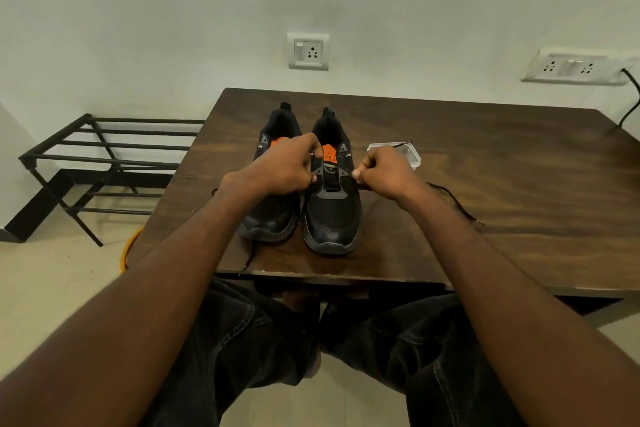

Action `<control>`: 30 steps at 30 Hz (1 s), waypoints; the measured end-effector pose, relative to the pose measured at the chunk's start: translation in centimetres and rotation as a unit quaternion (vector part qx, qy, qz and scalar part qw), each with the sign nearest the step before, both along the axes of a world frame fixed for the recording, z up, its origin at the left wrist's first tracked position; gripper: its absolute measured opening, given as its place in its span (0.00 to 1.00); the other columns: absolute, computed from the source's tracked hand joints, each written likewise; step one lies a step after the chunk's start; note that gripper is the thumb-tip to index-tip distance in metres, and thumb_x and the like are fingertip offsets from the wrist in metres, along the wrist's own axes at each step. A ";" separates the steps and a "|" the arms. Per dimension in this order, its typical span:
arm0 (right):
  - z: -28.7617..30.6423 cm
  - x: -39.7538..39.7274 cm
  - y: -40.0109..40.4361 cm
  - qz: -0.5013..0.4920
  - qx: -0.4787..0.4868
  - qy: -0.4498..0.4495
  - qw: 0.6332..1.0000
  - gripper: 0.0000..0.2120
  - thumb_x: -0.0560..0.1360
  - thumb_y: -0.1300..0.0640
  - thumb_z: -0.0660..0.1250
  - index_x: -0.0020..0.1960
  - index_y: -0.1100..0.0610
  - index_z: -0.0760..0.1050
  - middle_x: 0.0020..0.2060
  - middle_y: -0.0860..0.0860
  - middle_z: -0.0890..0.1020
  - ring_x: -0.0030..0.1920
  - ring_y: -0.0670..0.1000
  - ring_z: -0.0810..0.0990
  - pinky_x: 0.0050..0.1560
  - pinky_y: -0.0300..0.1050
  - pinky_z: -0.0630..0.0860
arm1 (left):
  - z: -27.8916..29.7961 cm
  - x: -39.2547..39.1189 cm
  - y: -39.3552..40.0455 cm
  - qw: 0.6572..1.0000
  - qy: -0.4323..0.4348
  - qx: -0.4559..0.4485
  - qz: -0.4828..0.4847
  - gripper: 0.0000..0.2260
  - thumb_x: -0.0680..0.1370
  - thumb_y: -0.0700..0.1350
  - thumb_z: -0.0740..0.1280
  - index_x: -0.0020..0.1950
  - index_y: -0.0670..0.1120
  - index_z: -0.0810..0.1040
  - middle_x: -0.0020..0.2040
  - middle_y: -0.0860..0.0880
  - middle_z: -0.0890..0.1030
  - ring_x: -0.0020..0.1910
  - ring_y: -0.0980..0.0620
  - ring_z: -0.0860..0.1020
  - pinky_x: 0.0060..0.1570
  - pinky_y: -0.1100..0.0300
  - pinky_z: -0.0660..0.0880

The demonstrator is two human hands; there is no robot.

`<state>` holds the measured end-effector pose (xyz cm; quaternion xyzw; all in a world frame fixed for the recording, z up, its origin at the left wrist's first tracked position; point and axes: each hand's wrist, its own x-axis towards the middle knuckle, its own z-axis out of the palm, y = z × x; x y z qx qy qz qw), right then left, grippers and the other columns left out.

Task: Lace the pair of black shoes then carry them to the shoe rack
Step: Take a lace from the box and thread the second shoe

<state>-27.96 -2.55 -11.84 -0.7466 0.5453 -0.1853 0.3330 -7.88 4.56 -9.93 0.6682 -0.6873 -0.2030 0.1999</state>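
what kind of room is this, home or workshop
Most likely a room in a home: a dark wooden table against a plain wall, domestic wall sockets, and a black metal shoe rack standing on the tiled floor beside it.

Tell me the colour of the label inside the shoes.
Orange label, set against the black shoes; the head view shows it.

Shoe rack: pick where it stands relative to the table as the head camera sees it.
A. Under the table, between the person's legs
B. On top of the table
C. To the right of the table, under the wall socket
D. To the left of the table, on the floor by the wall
D: the black metal shoe rack stands on the floor left of the table, against the wall, its bars showing no shoes.
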 end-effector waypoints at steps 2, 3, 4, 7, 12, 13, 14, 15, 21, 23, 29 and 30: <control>0.1 -1.0 -0.6 -0.037 0.042 -0.071 0.996 0.07 0.81 0.64 0.69 0.46 0.66 0.80 0.48 0.61 0.86 0.51 0.58 0.87 0.58 0.57 0.84 | 0.0 0.2 0.1 1.000 0.004 0.006 0.005 0.14 0.78 0.38 0.72 0.59 0.50 0.73 0.41 0.48 0.81 0.42 0.51 0.81 0.42 0.61 0.75; 0.1 -1.5 -0.7 -0.034 0.056 -0.092 0.994 0.06 0.81 0.64 0.69 0.49 0.68 0.80 0.50 0.61 0.86 0.52 0.58 0.86 0.58 0.54 0.84 | 0.0 0.2 0.1 1.000 0.005 0.007 0.007 0.13 0.78 0.38 0.73 0.56 0.51 0.74 0.41 0.48 0.81 0.42 0.51 0.82 0.43 0.60 0.76; 0.1 -1.7 -0.7 -0.016 0.061 -0.092 0.994 0.06 0.80 0.63 0.71 0.51 0.67 0.81 0.50 0.59 0.86 0.53 0.56 0.86 0.58 0.51 0.83 | 0.0 0.1 0.1 1.000 0.004 0.007 0.010 0.12 0.78 0.39 0.73 0.54 0.51 0.75 0.42 0.48 0.81 0.42 0.51 0.82 0.44 0.60 0.77; 0.0 -1.1 0.2 0.053 0.056 -0.018 0.997 0.03 0.78 0.59 0.75 0.48 0.59 0.84 0.46 0.52 0.86 0.51 0.49 0.83 0.56 0.48 0.79 | 0.1 0.0 0.2 1.000 -0.001 0.014 0.012 0.07 0.78 0.39 0.72 0.50 0.50 0.78 0.43 0.49 0.81 0.43 0.51 0.82 0.44 0.60 0.76; -0.4 -0.3 0.3 0.016 0.048 0.000 0.999 0.04 0.79 0.63 0.72 0.44 0.60 0.83 0.45 0.54 0.86 0.51 0.51 0.85 0.55 0.50 0.81 | 0.5 -0.1 0.4 0.999 -0.005 0.034 -0.014 0.07 0.79 0.36 0.69 0.52 0.47 0.79 0.41 0.48 0.79 0.41 0.51 0.79 0.45 0.59 0.76; -0.4 -0.3 0.2 -0.004 0.068 -0.019 0.997 0.06 0.79 0.64 0.71 0.43 0.60 0.81 0.45 0.57 0.86 0.51 0.54 0.86 0.55 0.52 0.83 | 0.6 -0.1 0.5 0.999 -0.007 0.035 -0.017 0.07 0.79 0.35 0.68 0.53 0.46 0.79 0.40 0.48 0.78 0.40 0.51 0.78 0.45 0.59 0.76; -0.5 -0.3 -0.1 -0.026 0.090 -0.039 0.995 0.06 0.79 0.65 0.69 0.43 0.61 0.79 0.46 0.60 0.86 0.51 0.58 0.87 0.53 0.54 0.83 | 0.7 -0.1 0.5 0.999 -0.007 0.035 -0.018 0.07 0.79 0.35 0.68 0.53 0.46 0.79 0.40 0.48 0.78 0.39 0.52 0.77 0.45 0.59 0.75; -0.5 -0.3 -0.2 -0.049 0.115 -0.065 0.990 0.05 0.79 0.67 0.67 0.45 0.61 0.77 0.48 0.62 0.86 0.50 0.60 0.88 0.47 0.52 0.83 | 0.7 -0.1 0.5 0.999 -0.006 0.036 -0.018 0.07 0.79 0.35 0.68 0.53 0.46 0.79 0.40 0.48 0.77 0.39 0.51 0.77 0.45 0.58 0.76; -0.5 -0.7 -0.3 -0.100 0.094 -0.060 0.989 0.06 0.80 0.65 0.62 0.45 0.58 0.75 0.41 0.58 0.83 0.39 0.55 0.83 0.42 0.48 0.79 | 0.5 0.1 0.5 0.999 -0.007 0.035 -0.016 0.07 0.79 0.36 0.69 0.51 0.48 0.78 0.41 0.49 0.78 0.39 0.53 0.77 0.42 0.61 0.72; -0.5 -0.3 -0.2 -0.032 -0.017 0.008 0.999 0.06 0.79 0.58 0.70 0.43 0.55 0.78 0.42 0.50 0.83 0.45 0.52 0.81 0.47 0.48 0.76 | 0.4 0.2 0.4 0.999 -0.006 0.035 -0.015 0.07 0.79 0.37 0.70 0.52 0.48 0.78 0.40 0.49 0.78 0.39 0.54 0.77 0.42 0.62 0.72; -0.2 0.2 0.4 0.049 -0.002 0.033 0.998 0.04 0.77 0.56 0.76 0.43 0.53 0.84 0.45 0.50 0.86 0.51 0.47 0.82 0.57 0.51 0.79 | 0.4 0.1 0.5 0.999 -0.008 0.030 -0.013 0.07 0.79 0.37 0.69 0.53 0.47 0.79 0.41 0.50 0.78 0.38 0.54 0.77 0.42 0.62 0.72; -0.4 0.1 0.2 0.037 -0.002 0.033 0.999 0.04 0.77 0.56 0.75 0.45 0.55 0.85 0.45 0.51 0.86 0.52 0.49 0.82 0.58 0.52 0.79 | 0.4 0.1 0.5 0.999 -0.010 0.031 -0.014 0.07 0.79 0.36 0.69 0.54 0.47 0.78 0.41 0.49 0.78 0.38 0.54 0.76 0.42 0.62 0.72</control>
